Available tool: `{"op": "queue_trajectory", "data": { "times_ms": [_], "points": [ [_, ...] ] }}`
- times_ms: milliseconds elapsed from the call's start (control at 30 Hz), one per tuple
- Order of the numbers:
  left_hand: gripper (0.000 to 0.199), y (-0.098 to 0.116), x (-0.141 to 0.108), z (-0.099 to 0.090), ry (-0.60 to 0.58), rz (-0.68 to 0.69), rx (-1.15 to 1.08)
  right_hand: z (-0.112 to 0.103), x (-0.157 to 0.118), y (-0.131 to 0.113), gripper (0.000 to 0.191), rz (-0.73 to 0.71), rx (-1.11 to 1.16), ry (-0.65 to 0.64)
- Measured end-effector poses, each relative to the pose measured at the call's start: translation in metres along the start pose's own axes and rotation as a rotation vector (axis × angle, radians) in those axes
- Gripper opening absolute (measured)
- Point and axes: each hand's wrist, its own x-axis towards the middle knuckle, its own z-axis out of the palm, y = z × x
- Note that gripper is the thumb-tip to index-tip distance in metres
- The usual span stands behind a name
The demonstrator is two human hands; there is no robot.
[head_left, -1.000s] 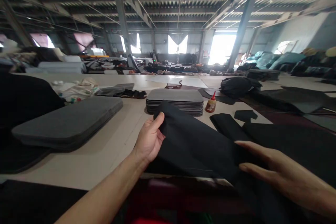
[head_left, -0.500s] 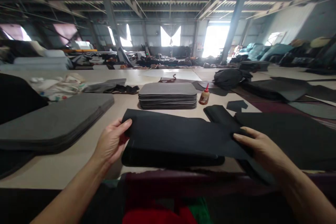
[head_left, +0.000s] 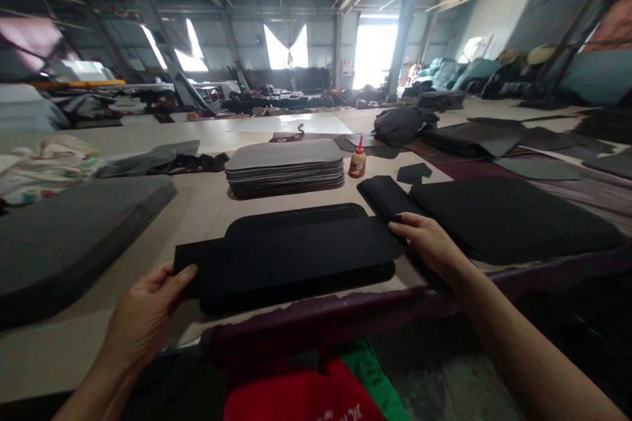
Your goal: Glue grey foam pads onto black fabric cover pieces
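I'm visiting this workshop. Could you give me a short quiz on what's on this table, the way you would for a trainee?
1. True or false: the bottle with a red nozzle stands to the right of the stack of grey pads.
2. What lies under the black fabric piece? A) a black rounded pad B) a wooden board C) a metal tray
3. Which is nearer to the bottle: the left hand or the right hand?

Key: 1 true; 2 A; 3 the right hand.
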Motion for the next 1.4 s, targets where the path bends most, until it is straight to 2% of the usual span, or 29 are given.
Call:
{"op": "queue_trajectory", "data": {
  "times_ms": [100,233,367,600,867,1167,1400],
  "points": [
    [0.053,-0.001,-0.005,-0.005,-0.013,-0.065,0.002,0.001,0.001,0.000,0.042,-0.012,-0.137,-0.022],
    [0.048,-0.009,-0.010,-0.010,0.014,-0.122,0.102,0.002,0.002,0.008,0.042,0.007,-0.177,-0.069],
    [0.052,-0.016,-0.012,-0.014,0.030,-0.159,0.228,0.003,0.002,0.017,0.038,0.025,-0.296,-0.067],
    [0.069,-0.023,-0.012,-0.010,0.037,-0.093,0.492,0.003,0.006,0.031,0.035,0.010,-0.414,-0.017],
    [0.054,-0.021,-0.014,-0.012,0.026,-0.006,0.675,0.003,0.012,0.044,0.028,-0.022,-0.556,0.009],
    [0.058,-0.036,-0.006,-0.018,-0.018,-0.037,0.702,0.005,0.011,0.046,0.026,-0.045,-0.668,0.034],
    [0.054,-0.032,-0.008,-0.015,-0.005,-0.009,0.715,0.007,0.009,0.045,0.023,-0.062,-0.728,0.042]
  ]
}}
